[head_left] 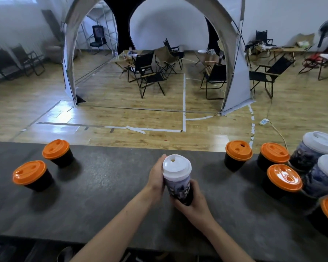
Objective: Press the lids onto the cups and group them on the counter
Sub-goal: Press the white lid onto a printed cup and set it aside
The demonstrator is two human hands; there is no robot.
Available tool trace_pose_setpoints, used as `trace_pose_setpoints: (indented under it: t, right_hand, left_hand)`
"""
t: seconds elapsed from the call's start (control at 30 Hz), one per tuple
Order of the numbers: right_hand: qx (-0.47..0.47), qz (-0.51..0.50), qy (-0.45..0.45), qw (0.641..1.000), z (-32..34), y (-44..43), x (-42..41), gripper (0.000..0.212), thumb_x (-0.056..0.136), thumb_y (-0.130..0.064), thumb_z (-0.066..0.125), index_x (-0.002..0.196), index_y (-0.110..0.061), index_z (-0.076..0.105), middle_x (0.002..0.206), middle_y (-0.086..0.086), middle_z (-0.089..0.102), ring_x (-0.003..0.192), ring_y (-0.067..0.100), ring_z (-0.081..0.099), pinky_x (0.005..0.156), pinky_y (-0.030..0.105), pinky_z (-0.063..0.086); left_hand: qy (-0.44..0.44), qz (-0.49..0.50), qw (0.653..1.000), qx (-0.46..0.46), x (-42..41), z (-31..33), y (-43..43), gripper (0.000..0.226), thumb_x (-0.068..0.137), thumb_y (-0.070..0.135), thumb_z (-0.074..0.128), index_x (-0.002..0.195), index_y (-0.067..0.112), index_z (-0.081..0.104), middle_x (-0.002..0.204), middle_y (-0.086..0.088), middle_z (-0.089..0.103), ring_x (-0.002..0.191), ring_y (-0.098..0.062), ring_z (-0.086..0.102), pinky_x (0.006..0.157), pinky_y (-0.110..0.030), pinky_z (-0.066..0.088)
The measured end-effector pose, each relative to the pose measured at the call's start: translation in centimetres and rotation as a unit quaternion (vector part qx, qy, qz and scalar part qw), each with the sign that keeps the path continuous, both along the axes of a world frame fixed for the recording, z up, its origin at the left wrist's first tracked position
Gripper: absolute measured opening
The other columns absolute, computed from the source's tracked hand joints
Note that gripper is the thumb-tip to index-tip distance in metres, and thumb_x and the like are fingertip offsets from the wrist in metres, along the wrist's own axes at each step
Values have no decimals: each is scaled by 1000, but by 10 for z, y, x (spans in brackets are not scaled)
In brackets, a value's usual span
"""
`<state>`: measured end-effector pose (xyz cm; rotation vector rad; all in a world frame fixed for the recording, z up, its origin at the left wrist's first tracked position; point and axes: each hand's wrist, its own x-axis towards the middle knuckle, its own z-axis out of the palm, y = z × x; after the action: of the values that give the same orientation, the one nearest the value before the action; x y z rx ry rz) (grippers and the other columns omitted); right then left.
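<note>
A tall printed cup [179, 188] is held over the middle of the dark grey counter [112, 186], leaning with its top toward 11 o'clock; its white lid [176, 165] sits on the rim; whether the base touches the counter cannot be told. The left hand [156, 174] clasps the lid and upper wall from 9 o'clock, fingers curled round behind; the right hand [193, 199] grasps the lower body from 4 o'clock.

Well apart from it, at 9 o'clock, stands 1 black cup with an orange lid [29, 173]; a second orange-lidded cup [56, 149] stands at 10 o'clock. From 2 to 4 o'clock 6 lidded cups stand close together: the nearest orange-lidded cup [238, 152], 3 more orange-lidded ones, and 2 white-lidded printed cups [320, 141] at the far right.

Beyond the counter, at 12 o'clock, a grey arched tent [235, 72] shelters folding chairs [150, 76] on a wooden floor.
</note>
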<state>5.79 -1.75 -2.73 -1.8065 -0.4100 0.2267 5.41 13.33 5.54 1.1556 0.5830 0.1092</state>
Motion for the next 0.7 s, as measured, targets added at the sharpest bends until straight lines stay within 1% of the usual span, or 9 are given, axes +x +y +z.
trace_pose_setpoints:
  t: [0.1, 0.2, 0.23, 0.3, 0.37, 0.43, 0.5, 0.57, 0.7]
  right_hand:
    - [12, 11, 24, 1000, 1, -3, 1, 52, 75, -17, 92, 116, -21, 60, 106, -14, 74, 100, 4, 70, 84, 25, 55]
    - [55, 15, 49, 997, 5, -4, -1, 49, 77, -10, 87, 118, -20, 63, 104, -12, 76, 98, 0, 70, 82, 17, 54]
    - [68, 12, 53, 996, 6, -3, -2, 46, 78, -10, 87, 117, -19, 63, 104, -10, 76, 98, 1, 70, 82, 17, 54]
    - [81, 24, 72, 994, 8, -1, -3, 42, 80, -17, 86, 116, -20, 64, 106, -6, 76, 99, 3, 70, 83, 19, 55]
    - [84, 39, 79, 993, 14, 0, -5, 39, 84, -20, 81, 119, -21, 63, 109, -9, 73, 98, -4, 69, 82, 15, 54]
    - [87, 40, 88, 992, 21, 0, -6, 38, 84, -29, 78, 119, -26, 63, 109, -10, 74, 101, -3, 69, 83, 15, 53]
    - [89, 40, 104, 990, 28, -2, -8, 44, 82, -45, 83, 118, -28, 65, 110, -8, 76, 108, 7, 70, 86, 18, 53]
    - [101, 45, 124, 986, 33, -3, -9, 55, 75, -54, 78, 120, -25, 65, 114, -8, 76, 109, 11, 70, 88, 22, 55]
    - [175, 42, 185, 966, 53, 3, -10, 68, 69, -51, 78, 123, -11, 66, 115, 8, 76, 112, 28, 70, 89, 32, 56]
  left_hand:
    - [-24, -28, 999, -22, 3, 1, 2, 71, 102, 61, 33, 122, 4, 69, 115, -14, 75, 110, -26, 69, 95, -35, 53]
    - [-44, -52, 998, 5, -4, 2, -3, 70, 100, 68, 34, 124, 10, 65, 116, -10, 75, 104, -20, 73, 82, -26, 57]
    - [-52, -54, 997, 20, -6, -1, -3, 69, 98, 67, 40, 131, 9, 58, 122, -12, 72, 107, -22, 72, 82, -27, 58]
    - [-66, -59, 995, 49, -11, -4, -2, 59, 99, 54, 54, 141, 13, 46, 131, -14, 64, 109, -22, 69, 85, -27, 58]
    - [-73, -68, 991, 84, -13, -5, 0, 62, 96, 41, 66, 146, 19, 38, 136, -9, 59, 115, -20, 66, 87, -26, 57]
    - [-77, -71, 987, 121, -14, -5, 4, 69, 91, 30, 76, 147, 23, 37, 137, -5, 56, 118, -17, 63, 86, -23, 56]
    - [-83, -58, 986, 133, -15, -4, 5, 66, 85, 22, 80, 140, 23, 45, 130, -5, 59, 111, -12, 64, 79, -19, 56]
    - [-84, -33, 989, 116, -15, -2, 4, 68, 75, 29, 89, 133, 24, 52, 125, -7, 65, 107, -15, 68, 77, -20, 56]
    - [-105, -14, 992, 62, -10, 13, 2, 78, 61, 44, 87, 126, 15, 56, 116, -13, 73, 100, -27, 73, 83, -35, 59]
